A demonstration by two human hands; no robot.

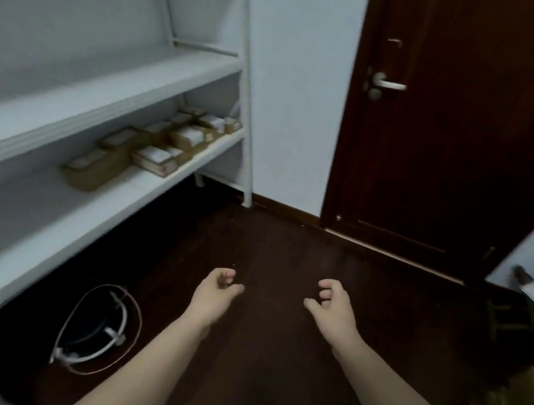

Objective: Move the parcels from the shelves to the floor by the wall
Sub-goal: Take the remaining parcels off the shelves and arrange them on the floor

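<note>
Both hands were out over the dark wooden floor (286,247), touching nothing. Left hand (215,293): fingers loosely curled, thumb out, nothing held. Right hand (334,311): same loose curl, nothing held. Brown cardboard parcels with white labels (156,147) lay clustered on the lower board of the white metal shelf unit (86,196), toward its far end, some at the front edge, others nearer the back. The parcels sat well apart from both hands, up and left of them, the left hand nearer. A white wall (291,102) stood beyond the shelf's far end, beside a dark brown door (458,144).
</note>
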